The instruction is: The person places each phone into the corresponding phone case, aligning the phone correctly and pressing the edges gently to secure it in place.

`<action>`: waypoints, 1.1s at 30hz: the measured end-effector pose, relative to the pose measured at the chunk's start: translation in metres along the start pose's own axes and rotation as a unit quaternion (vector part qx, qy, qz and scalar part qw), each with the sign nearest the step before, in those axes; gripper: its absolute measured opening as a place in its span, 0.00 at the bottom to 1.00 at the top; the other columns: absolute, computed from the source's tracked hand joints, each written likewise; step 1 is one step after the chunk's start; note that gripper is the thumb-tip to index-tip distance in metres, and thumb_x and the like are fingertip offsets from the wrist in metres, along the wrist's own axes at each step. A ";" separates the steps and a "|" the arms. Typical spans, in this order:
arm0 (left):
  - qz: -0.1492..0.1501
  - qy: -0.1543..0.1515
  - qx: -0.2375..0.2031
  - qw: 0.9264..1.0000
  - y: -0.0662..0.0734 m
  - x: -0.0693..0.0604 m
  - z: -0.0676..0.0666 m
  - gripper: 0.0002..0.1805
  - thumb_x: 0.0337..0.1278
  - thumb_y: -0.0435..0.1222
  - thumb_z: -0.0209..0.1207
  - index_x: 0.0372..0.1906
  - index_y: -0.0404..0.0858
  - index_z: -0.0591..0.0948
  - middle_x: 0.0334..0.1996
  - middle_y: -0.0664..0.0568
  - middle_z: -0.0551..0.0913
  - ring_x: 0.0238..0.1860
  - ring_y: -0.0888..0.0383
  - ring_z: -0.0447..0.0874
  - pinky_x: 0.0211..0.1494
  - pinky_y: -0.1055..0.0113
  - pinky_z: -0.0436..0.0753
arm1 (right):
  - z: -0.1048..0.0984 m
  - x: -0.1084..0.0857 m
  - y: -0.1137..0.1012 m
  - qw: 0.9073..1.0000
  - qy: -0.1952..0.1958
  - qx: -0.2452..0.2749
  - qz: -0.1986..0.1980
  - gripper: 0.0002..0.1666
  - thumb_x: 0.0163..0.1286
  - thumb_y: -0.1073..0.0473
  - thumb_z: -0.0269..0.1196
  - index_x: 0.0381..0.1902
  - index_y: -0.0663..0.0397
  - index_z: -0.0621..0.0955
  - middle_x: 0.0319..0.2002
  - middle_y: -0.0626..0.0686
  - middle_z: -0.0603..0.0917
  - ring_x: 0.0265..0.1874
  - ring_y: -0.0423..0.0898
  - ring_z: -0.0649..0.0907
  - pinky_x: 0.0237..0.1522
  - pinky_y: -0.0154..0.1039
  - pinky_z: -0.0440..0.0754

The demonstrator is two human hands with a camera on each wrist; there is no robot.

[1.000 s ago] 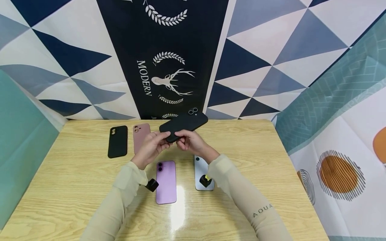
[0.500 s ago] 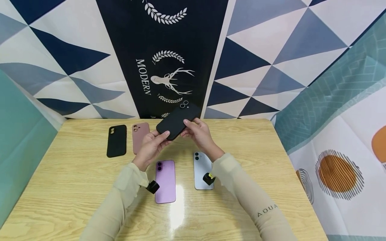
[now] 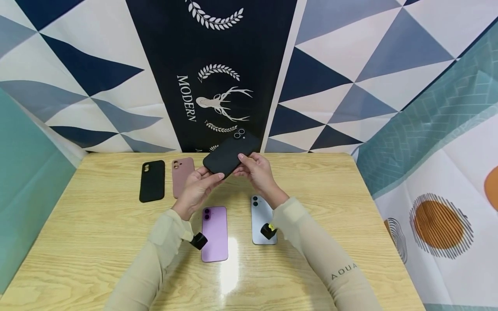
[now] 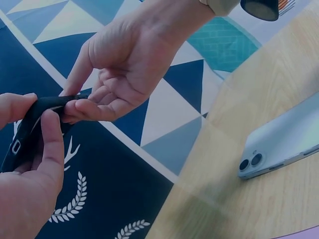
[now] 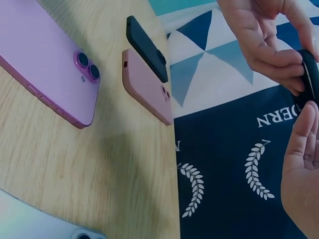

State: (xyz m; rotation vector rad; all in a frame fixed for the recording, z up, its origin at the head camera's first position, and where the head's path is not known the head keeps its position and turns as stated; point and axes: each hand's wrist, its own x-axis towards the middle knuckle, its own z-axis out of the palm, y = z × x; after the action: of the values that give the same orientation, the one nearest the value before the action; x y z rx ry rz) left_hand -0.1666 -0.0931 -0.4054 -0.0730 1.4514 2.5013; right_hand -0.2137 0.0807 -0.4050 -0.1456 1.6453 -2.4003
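Note:
A phone in a black case (image 3: 223, 157), two ringed camera lenses near its far end, is held tilted above the table's back edge. My left hand (image 3: 194, 192) pinches its near left end, thumb on the back. My right hand (image 3: 260, 172) grips the right long edge between thumb and fingers. In the left wrist view the cased phone (image 4: 21, 134) shows edge-on, with a small oval opening and a pale line along the rim. The right wrist view shows only part of the cased phone (image 5: 310, 72) between both hands. Its front is largely hidden.
Below the hands lie a purple phone (image 3: 215, 237) and a pale blue phone (image 3: 258, 216), backs up. A black phone case (image 3: 152, 183) and a pink phone case (image 3: 180, 175) lie at the back left. A patterned cloth (image 3: 330, 86) hangs behind the wooden table (image 3: 97, 242).
Over the second, my right hand has shifted from the near edge up along the right side. The cased phone has turned, its camera end swinging up and left. Little differs in the last half second.

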 end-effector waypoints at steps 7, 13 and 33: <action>0.007 0.011 0.010 1.000 -0.004 0.001 0.002 0.30 0.57 0.20 0.51 0.66 0.25 0.60 0.43 0.53 0.79 0.42 0.66 0.82 0.52 0.72 0.81 | 0.000 -0.001 0.002 1.000 0.011 -0.013 0.004 0.05 0.71 0.63 0.54 0.34 0.57 0.72 0.19 0.47 0.83 0.18 0.39 0.83 0.27 0.30 0.85; 0.024 0.016 -0.008 1.000 -0.005 -0.001 0.005 0.30 0.56 0.19 0.50 0.65 0.24 0.60 0.42 0.53 0.80 0.42 0.66 0.82 0.47 0.76 0.81 | 0.002 -0.001 -0.001 1.000 0.004 -0.009 0.002 0.04 0.71 0.63 0.54 0.35 0.57 0.72 0.19 0.47 0.83 0.18 0.39 0.83 0.27 0.30 0.85; -0.045 -0.041 0.006 0.998 -0.007 -0.001 -0.008 0.20 0.70 0.41 0.46 0.58 0.31 0.68 0.36 0.54 0.84 0.35 0.63 0.85 0.42 0.73 0.84 | -0.010 -0.002 -0.005 0.998 0.009 -0.018 0.059 0.15 0.72 0.64 0.49 0.23 0.56 0.73 0.13 0.47 0.80 0.12 0.39 0.78 0.18 0.29 0.79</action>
State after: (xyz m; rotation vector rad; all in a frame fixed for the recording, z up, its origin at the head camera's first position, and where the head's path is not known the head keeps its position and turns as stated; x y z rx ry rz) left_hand -0.1650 -0.0972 -0.4154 -0.0340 1.3979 2.3948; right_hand -0.2148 0.0920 -0.4038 -0.0314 1.6569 -2.2922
